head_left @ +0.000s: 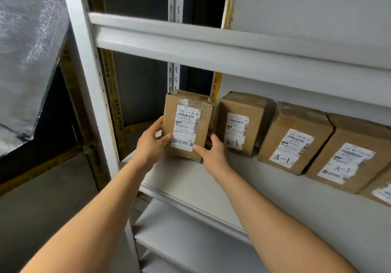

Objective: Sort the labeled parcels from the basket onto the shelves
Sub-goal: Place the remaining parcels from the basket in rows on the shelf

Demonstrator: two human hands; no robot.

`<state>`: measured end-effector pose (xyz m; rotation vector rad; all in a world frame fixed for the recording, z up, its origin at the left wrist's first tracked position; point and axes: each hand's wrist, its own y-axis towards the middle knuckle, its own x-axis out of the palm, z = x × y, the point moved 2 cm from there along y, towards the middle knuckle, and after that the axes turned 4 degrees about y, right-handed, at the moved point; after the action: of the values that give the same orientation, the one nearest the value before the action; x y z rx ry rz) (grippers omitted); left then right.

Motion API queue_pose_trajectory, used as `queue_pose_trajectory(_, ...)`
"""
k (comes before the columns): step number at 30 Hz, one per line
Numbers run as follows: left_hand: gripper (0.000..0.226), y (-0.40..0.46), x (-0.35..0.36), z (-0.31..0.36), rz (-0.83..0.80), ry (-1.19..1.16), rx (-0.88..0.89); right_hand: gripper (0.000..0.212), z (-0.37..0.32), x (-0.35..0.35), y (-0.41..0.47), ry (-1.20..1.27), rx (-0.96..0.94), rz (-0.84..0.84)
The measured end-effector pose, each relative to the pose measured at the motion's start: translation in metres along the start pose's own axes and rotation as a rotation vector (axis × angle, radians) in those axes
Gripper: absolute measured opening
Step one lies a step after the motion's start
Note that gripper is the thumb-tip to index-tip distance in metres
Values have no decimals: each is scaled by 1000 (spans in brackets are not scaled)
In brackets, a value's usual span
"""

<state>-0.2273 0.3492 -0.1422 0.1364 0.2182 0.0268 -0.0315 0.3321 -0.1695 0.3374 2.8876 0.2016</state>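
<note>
Both grips (pixel 151 143) (pixel 212 153) hold parcel (pixel 187 124)

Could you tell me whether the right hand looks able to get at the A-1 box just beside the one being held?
Probably yes: the right hand grips the held box right beside that A-1 box, whose front stands uncovered on the shelf. It would have to let go first.

Grey metal shelving upright (pixel 91 94); silver foil sheet (pixel 27 50) left; dark panels (pixel 135 90) behind; yellow-black tape (pixel 115 103).
</note>
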Motion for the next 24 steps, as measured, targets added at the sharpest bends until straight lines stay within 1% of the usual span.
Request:
queue_pose_trajectory(2, 64, 20, 3, -1, -10, -1, 5, 51, 1, 7, 13, -59, -10, 111)
queue_pose_trajectory(4, 64, 38, 5, -4, -34, -12, 2, 58, 2, 14, 23, -121, -4, 213)
queue_pose_trajectory(7, 64, 62, 9, -11, -75, -24, 11, 70, 3, 23, 33, -172, 46, 289)
queue_pose_trajectory(10, 64, 77, 13, -20, -116, -14, 50, 70, 6, 28, 39, -191, 84, 351)
queue_pose_trajectory(12, 64, 85, 16, -24, -127, 3, 83, 67, 7, 29, 43, -206, 95, 383)
queue_pose_trajectory(17, 64, 104, 24, -29, -163, 40, 126, 63, 8, 34, 55, -258, 123, 399)
queue_pose_trajectory(24, 66, 119, 34, -32, -148, 89, 123, 60, 14, 33, 68, -186, 162, 466)
